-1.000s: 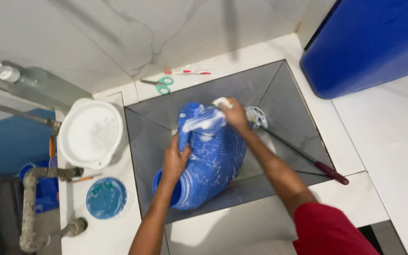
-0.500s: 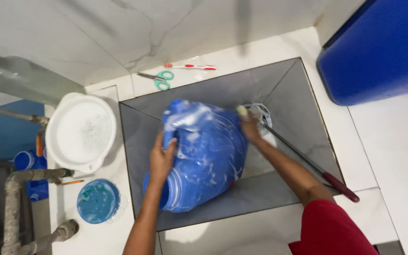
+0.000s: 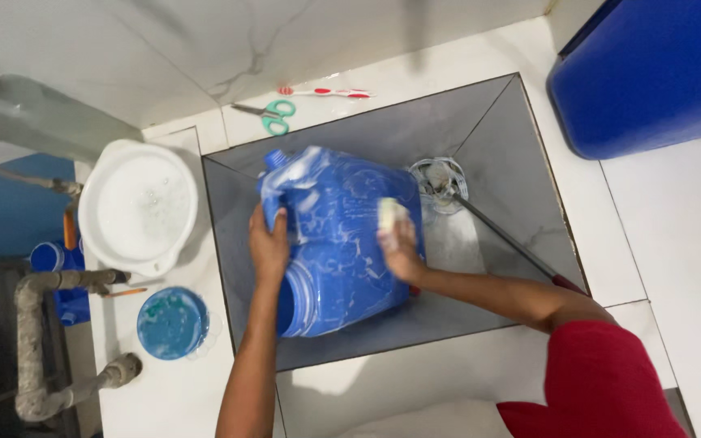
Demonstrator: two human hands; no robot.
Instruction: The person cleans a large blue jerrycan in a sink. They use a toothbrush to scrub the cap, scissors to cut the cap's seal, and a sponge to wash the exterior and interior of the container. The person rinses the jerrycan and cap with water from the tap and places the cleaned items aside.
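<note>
The big blue plastic jerrycan (image 3: pixel 338 239) lies on its side in the grey sloped-sided sink basin (image 3: pixel 513 146), its body streaked with white suds and its small capped neck pointing toward the back-left corner. Judge it as a bulky, hollow, fairly stiff shell that will flex a little under pressure; wet and soapy as it looks, it is likely to be slippery, and I cannot tell whether there is water inside to add weight.

Your left hand (image 3: pixel 269 247) is laid flat and open-fingered on the can's left flank, bracing it rather than clasping it. Your right hand (image 3: pixel 403 251) is curled around a small pale scrubbing pad (image 3: pixel 389 215), pressed onto the can's upper face. For a surer hold, the moulded neck end and the ribbed base edge look less slick than the smooth broad panels.

Just beyond the can, a round metal drain strainer (image 3: pixel 438 177) sits in the basin floor, with a long thin dark rod (image 3: pixel 505 235) running from it toward the near-right rim. On the white ledge behind lie green-handled scissors (image 3: pixel 273 116) and a red-and-white toothbrush (image 3: pixel 324 92). To the left stand a white round plastic bowl (image 3: pixel 138 207) and a small blue lid (image 3: pixel 172 322) holding foamy water.
</note>
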